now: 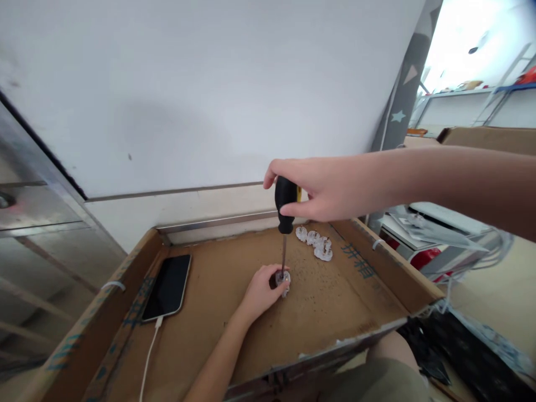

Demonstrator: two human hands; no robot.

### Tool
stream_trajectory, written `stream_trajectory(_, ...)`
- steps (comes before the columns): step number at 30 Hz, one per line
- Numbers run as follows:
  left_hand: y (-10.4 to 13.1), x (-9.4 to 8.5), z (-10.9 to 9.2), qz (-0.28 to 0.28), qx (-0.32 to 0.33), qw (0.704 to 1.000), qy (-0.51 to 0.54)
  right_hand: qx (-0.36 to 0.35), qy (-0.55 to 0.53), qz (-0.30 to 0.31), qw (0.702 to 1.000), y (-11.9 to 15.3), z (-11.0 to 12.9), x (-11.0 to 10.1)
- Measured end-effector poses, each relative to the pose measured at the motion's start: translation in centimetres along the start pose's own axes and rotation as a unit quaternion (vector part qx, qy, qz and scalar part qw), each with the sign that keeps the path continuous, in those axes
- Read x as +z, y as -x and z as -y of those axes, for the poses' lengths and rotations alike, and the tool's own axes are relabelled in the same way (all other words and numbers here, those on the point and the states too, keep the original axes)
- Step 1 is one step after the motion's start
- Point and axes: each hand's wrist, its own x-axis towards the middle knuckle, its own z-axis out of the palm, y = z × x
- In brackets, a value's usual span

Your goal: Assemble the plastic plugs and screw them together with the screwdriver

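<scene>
My right hand (307,187) is closed around the black handle of a screwdriver (285,209), which stands nearly upright. Its shaft runs down to a small clear plastic piece (285,283) on the cardboard. Thumb and fingers of my left hand (264,290) grip that piece from the left and hold it against the surface. The exact meeting point of the tip and the piece is too small to make out. Several similar clear plastic pieces (322,249) lie in a cluster beyond, to the right of the screwdriver.
A cardboard box tray (218,273) with raised sides forms the work surface. On its left lies a phone (167,287) with a white cable (149,354). Small dark specks dot the cardboard. Behind stands a white wall (209,100); a wire rack with bags is at right.
</scene>
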Motion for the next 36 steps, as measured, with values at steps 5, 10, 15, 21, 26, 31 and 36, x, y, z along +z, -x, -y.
stream_trajectory(5, -0.2, 0.2, 0.4, -0.005, 0.022, 1.0, 0.007, 0.077, 0.187, -0.097, 0.975, -0.7, -0.6, 0.1)
stream_trajectory(10, 0.0, 0.0, 0.2, -0.016, 0.036, 0.999, 0.002, 0.066, 0.087, 0.067, 0.992, -0.2, -0.8, -1.4)
stream_trajectory(15, 0.2, 0.0, 0.1, -0.004, 0.003, 1.0, 0.006, 0.094, 0.119, 0.092, 0.984, -0.8, 0.1, -2.2)
stream_trajectory(21, 0.0, 0.0, 0.3, -0.008, -0.005, 1.0, 0.015, 0.108, 0.176, 0.016, 0.978, -1.3, -0.1, -1.5)
stream_trajectory(26, 0.1, -0.1, 0.0, -0.005, -0.01, 1.0, 0.021, 0.054, 0.086, 0.04, 0.994, -1.1, -0.4, -1.4)
stream_trajectory(31, 0.0, -0.2, -0.1, -0.003, -0.011, 1.0, 0.021, 0.083, 0.169, 0.014, 0.982, -1.0, 0.2, -1.4)
stream_trajectory(36, 0.0, -0.2, -0.1, 0.002, -0.012, 1.0, 0.022, 0.047, 0.166, -0.003, 0.985, -1.2, 0.0, -0.8)
